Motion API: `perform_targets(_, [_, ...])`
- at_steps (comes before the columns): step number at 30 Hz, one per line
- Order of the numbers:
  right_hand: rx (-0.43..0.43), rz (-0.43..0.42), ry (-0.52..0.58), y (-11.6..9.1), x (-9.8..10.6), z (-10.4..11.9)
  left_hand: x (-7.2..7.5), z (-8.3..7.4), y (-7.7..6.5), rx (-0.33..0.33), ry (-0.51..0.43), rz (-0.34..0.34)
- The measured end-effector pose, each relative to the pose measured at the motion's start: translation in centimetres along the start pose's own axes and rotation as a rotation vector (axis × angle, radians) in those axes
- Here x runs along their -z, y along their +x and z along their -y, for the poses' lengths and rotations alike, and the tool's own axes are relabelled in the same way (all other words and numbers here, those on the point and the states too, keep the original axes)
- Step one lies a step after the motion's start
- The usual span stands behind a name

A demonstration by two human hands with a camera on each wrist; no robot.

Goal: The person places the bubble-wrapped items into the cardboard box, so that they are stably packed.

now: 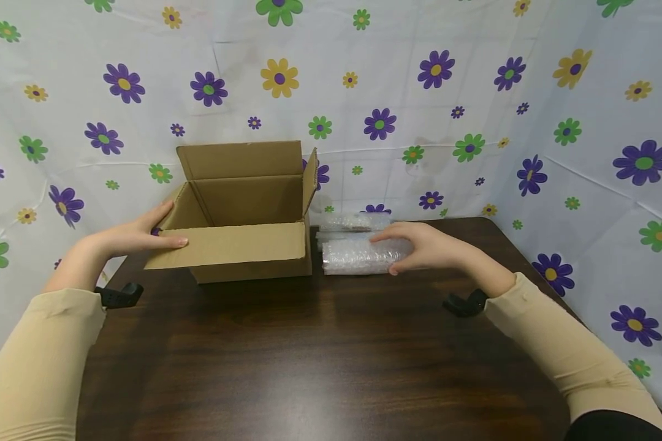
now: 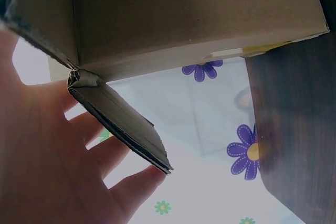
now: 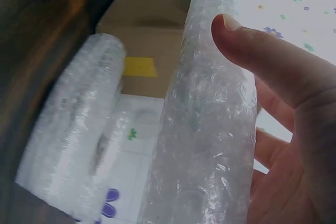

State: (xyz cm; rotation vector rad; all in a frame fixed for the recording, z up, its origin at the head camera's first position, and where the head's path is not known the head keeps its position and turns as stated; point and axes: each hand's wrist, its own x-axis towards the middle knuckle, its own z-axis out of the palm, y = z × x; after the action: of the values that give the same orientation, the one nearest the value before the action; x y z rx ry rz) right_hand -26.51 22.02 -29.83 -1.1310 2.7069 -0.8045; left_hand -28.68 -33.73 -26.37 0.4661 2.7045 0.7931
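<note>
An open cardboard box [image 1: 254,271] stands on the dark table at the back left. At its left front corner is my left hand [image 1: 138,236], the thumb lying over the front flap. In the left wrist view, the fingers spread behind a side flap [image 2: 123,119], one fingertip at its edge. My right hand [image 1: 427,245] holds a clear bubble-wrap roll [image 3: 205,114] to the right of the box, thumb on one side and fingers on the other. Another bubble-wrap roll [image 3: 79,129] lies on the table beside it.
The brown wooden table [image 1: 309,355] stretches out in front of the box. A white curtain with printed flowers [image 1: 331,79] hangs close behind and along the sides. Yellow tape [image 3: 140,66] marks the box's side. Upright flaps [image 1: 243,160] rise at its back and right.
</note>
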Motion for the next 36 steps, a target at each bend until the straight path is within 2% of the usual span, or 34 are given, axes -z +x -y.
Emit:
perform_targets(10, [0.038, 0.030, -0.016, 0.8, 2.8, 1.8, -0.1, 0.3, 0.1, -0.007, 0.010, 0.001])
perform_targets(16, [0.041, 0.002, -0.056, 1.3, 4.0, 3.0, 0.0, 0.3, -0.2, 0.006, 0.001, -0.003])
perform_targets(24, [0.078, 0.022, -0.077, 2.2, 4.7, 4.8, -0.2, 0.1, 0.0, 0.006, 0.007, 0.002])
perform_targets(36, [0.114, 0.081, -0.096, 4.8, 5.5, 8.0, -0.2, 0.3, 0.1, -0.002, 0.005, -0.002])
